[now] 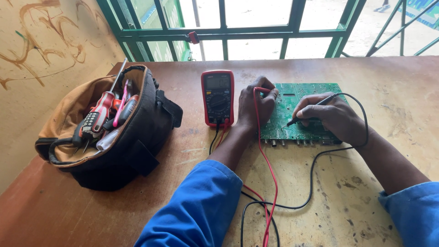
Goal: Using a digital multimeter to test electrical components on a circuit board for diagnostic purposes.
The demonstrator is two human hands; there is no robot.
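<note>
From the head camera, a green circuit board lies flat on the brown counter, towards the far side and a little right of the middle. The left hand rests on the board's left edge, its fingers closed on a red probe held at the board's far left corner. A red wire runs from that probe down the counter towards the near edge. The right hand lies over the right half of the board, its fingers pinched around a black probe whose tip touches the board near its middle. A black wire loops from it around the right wrist and back across the counter. Just left of the left hand lies a red meter, face up. Well to the left sits an open tool bag with screwdrivers sticking out. Blue sleeves cover both arms.
</note>
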